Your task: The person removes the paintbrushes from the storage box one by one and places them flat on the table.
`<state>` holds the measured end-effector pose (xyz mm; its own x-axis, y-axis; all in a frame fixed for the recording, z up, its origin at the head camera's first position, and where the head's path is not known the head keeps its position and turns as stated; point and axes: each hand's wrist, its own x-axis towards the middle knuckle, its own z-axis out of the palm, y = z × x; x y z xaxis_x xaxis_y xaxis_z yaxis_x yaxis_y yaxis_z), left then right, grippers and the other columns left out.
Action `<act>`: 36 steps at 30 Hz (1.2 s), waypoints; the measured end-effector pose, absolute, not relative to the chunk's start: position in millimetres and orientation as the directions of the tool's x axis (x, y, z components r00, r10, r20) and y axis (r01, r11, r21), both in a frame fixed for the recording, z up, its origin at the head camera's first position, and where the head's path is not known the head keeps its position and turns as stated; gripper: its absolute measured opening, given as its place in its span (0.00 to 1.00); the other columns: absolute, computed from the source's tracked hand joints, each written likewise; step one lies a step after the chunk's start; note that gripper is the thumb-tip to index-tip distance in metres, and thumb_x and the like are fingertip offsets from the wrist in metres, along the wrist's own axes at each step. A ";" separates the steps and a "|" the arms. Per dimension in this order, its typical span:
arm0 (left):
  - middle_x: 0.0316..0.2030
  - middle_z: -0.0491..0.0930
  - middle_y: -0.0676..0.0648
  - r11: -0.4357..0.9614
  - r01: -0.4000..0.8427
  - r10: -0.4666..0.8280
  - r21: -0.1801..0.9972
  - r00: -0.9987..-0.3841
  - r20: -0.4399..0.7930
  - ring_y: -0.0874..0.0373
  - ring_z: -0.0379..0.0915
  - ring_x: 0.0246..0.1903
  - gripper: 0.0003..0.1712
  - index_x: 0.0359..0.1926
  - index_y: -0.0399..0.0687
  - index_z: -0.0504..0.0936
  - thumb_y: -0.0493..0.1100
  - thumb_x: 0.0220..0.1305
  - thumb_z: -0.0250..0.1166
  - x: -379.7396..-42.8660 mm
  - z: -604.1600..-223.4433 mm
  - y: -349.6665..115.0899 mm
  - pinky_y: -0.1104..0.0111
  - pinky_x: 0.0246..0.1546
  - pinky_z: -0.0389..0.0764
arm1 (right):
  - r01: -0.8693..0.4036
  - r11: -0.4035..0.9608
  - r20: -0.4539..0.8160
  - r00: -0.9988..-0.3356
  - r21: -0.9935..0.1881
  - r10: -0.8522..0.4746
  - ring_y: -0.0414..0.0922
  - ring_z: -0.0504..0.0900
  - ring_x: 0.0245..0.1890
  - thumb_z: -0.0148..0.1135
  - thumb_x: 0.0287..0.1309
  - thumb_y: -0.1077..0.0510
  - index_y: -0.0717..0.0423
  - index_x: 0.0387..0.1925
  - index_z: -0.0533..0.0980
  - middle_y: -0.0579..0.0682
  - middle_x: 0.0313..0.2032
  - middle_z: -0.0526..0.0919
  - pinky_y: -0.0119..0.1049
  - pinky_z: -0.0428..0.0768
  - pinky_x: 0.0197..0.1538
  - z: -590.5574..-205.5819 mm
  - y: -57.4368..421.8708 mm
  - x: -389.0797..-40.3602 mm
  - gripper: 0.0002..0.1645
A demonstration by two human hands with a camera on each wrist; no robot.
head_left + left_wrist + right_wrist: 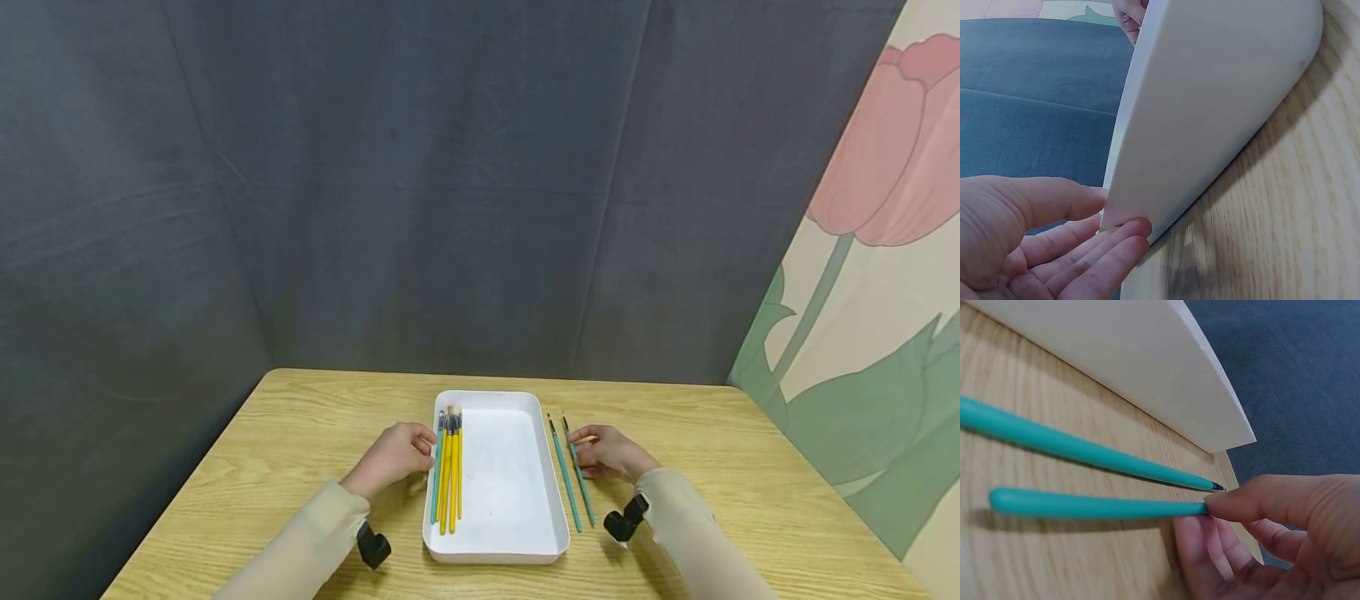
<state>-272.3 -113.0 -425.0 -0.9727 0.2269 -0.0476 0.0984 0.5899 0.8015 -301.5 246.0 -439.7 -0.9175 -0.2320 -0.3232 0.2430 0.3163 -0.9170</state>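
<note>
A shallow white tray rests on the table, in the middle of the head view. My left hand holds its left rim, thumb at the top edge and other fingertips against the outer wall. Inside, along that side, several yellow-handled paintbrushes and a teal one lie side by side, bristles away from me. To the right of the tray, my right hand pinches a teal paintbrush between thumb and fingers, near the bristle end. Another teal paintbrush lies between it and the tray.
The light wooden table carries all of this. Behind its far edge hangs a dark grey-blue cloth, which also covers the left side. On the right is a wall painted with a pink tulip. Each wrist wears a small black camera mount.
</note>
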 end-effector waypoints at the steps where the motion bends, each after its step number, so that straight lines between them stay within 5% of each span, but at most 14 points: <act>1: 0.31 0.78 0.47 0.590 0.098 0.227 0.802 -0.973 -0.048 0.57 0.72 0.30 0.16 0.45 0.36 0.81 0.33 0.53 0.69 -272.3 -425.5 -112.7 0.69 0.31 0.75 | 0.240 0.320 -0.321 -0.918 -0.916 -0.233 0.40 0.75 0.26 0.57 0.54 0.75 0.71 0.54 0.66 0.53 0.35 0.74 0.34 0.81 0.33 -440.5 245.8 -301.9 0.24; 29: 0.31 0.78 0.47 0.604 0.094 0.218 0.791 -0.975 -0.050 0.57 0.72 0.30 0.16 0.45 0.37 0.82 0.33 0.53 0.70 -272.1 -425.0 -111.6 0.68 0.31 0.74 | 0.176 0.430 -0.306 -0.917 -0.885 -0.255 0.37 0.77 0.21 0.65 0.49 0.72 0.66 0.44 0.73 0.50 0.28 0.73 0.29 0.80 0.28 -438.2 238.1 -303.4 0.18; 36: 0.32 0.78 0.47 0.602 0.091 0.222 0.794 -0.973 -0.057 0.57 0.72 0.31 0.16 0.45 0.37 0.81 0.34 0.53 0.69 -271.9 -425.8 -112.3 0.68 0.31 0.75 | 0.210 0.464 -0.325 -0.928 -0.861 -0.184 0.39 0.76 0.22 0.65 0.48 0.74 0.68 0.48 0.72 0.51 0.30 0.73 0.31 0.80 0.29 -440.7 234.7 -304.6 0.22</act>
<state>-271.9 -112.3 -425.8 -0.9733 0.2224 -0.0574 0.0907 0.6017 0.7935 -304.6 234.7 -440.7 -0.9276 -0.1841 -0.3251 0.2096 0.4640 -0.8607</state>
